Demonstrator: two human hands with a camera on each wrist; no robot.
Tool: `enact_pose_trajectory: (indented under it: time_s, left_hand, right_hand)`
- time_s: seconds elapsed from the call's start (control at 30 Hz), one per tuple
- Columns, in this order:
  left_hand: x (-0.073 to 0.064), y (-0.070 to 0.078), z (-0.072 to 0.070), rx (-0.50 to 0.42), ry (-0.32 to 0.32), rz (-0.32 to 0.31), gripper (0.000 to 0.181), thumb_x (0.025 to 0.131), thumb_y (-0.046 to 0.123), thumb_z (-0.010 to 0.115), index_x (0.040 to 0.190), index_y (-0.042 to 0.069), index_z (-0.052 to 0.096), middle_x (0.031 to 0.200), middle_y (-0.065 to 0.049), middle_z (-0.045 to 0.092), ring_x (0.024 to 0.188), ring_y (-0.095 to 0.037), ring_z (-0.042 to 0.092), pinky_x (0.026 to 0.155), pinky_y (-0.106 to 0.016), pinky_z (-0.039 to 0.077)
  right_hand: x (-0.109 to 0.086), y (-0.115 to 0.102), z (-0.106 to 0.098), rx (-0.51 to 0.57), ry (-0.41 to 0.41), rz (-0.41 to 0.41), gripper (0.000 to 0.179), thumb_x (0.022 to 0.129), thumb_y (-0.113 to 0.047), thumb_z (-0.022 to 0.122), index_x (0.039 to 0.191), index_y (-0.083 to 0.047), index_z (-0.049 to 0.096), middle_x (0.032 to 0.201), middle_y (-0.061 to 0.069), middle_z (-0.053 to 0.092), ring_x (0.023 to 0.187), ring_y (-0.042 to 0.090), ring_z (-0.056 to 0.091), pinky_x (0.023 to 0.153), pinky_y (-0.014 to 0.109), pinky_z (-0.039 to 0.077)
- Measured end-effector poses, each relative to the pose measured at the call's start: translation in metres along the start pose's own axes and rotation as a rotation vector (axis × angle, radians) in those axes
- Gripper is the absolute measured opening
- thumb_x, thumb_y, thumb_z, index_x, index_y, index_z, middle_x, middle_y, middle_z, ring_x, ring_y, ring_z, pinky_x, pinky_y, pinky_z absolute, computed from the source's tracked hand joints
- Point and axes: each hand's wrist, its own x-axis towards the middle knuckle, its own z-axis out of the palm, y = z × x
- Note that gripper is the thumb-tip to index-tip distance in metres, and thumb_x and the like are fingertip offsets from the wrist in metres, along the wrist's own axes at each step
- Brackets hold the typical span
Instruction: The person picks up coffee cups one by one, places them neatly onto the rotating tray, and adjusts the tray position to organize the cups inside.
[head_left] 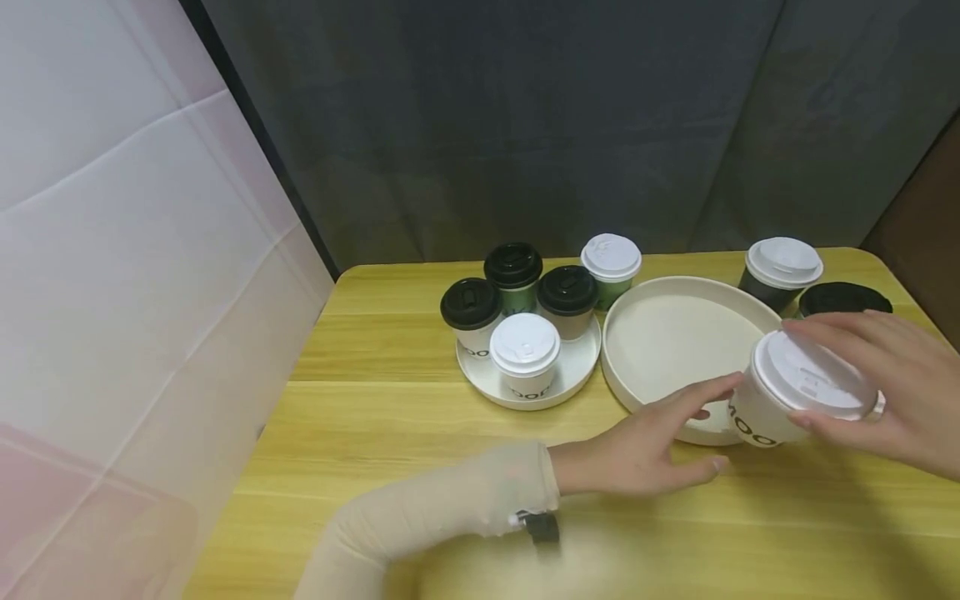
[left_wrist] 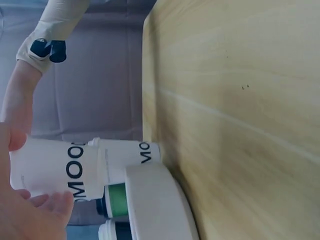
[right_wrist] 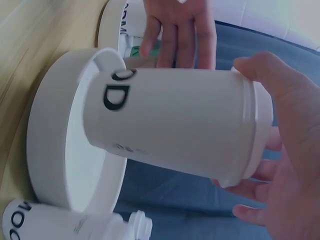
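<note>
My right hand (head_left: 900,387) grips a white paper cup (head_left: 772,400) with a white lid, thumb and fingers about the lid's rim. In the right wrist view the cup (right_wrist: 170,120) is tilted, its base over the rim of the large cream tray (head_left: 671,333). My left hand (head_left: 637,450) reaches towards the cup with fingers spread and thumb apart. In the left wrist view the left hand's fingers (left_wrist: 57,205) lie close against the cup's side; whether they touch is unclear.
Left of the tray, a smaller white plate (head_left: 480,387) bears white-lidded and black-lidded cups. A white-lidded green cup (head_left: 611,262) stands behind. At the back right are a white-lidded black cup (head_left: 780,271) and a black-lidded cup (head_left: 843,297). Another white cup (right_wrist: 55,222) stands beside the tray.
</note>
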Motion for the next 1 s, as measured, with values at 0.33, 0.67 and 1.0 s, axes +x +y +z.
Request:
enact_pose_trajectory:
  time_s: [0.33,0.67,1.0]
  left_hand:
    - [-0.004,-0.007,-0.017,0.047,0.159,-0.042,0.081,0.095,0.013,0.059,0.159,0.015,0.009,0.166,-0.003,0.021,0.151,-0.009,0.026,0.115,-0.013,0.033]
    - [-0.012,-0.015,-0.028,0.096,0.253,-0.131,0.081,0.093,0.012,0.058,0.159,0.012,0.011,0.166,-0.006,0.021,0.147,-0.013,0.034,0.113,-0.014,0.036]
    - [-0.023,-0.025,-0.027,0.097,0.273,-0.200,0.083,0.093,0.014,0.059,0.159,0.014,0.010,0.167,-0.004,0.019,0.143,-0.016,0.041,0.113,-0.017,0.039]
  right_hand:
    - [0.037,-0.019,0.011,-0.003,-0.038,0.073,0.085,0.061,-0.033,0.089,0.136,-0.011,0.057,0.133,0.016,0.058,0.114,0.036,0.051,0.087,0.049,0.041]
    - [0.057,-0.029,0.034,0.038,-0.067,0.149,0.082,0.066,-0.032,0.088,0.138,-0.009,0.056,0.138,0.015,0.056,0.124,0.035,0.049,0.089,0.059,0.046]
    - [0.063,-0.031,0.057,0.046,-0.106,0.146,0.077,0.073,-0.034,0.084,0.139,-0.008,0.054,0.140,0.016,0.055,0.120,0.036,0.050,0.092,0.059,0.047]
